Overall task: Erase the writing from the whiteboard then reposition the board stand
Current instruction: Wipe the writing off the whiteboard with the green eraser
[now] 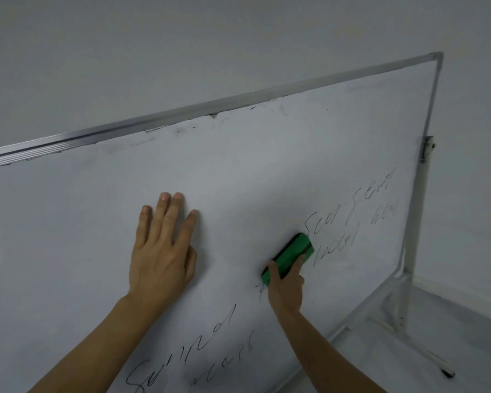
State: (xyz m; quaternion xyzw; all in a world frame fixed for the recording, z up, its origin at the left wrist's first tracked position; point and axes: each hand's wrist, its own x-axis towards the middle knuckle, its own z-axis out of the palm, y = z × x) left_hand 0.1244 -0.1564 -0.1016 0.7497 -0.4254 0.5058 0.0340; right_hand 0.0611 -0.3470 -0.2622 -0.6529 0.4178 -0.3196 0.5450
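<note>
A large whiteboard (238,165) with a silver frame fills most of the view, tilted. Black handwriting (355,219) remains at its right, and more writing (190,353) runs along the bottom centre. My left hand (162,251) lies flat on the board, fingers spread, holding nothing. My right hand (285,287) grips a green eraser (289,256), which is pressed against the board just left of the right-hand writing. A small scribble shows beside my right hand's knuckles.
The white stand post (408,251) runs down the board's right side to a foot bar (420,347) with a black caster (448,373) on the floor. A bracket (426,147) clamps the frame. A plain white wall lies behind.
</note>
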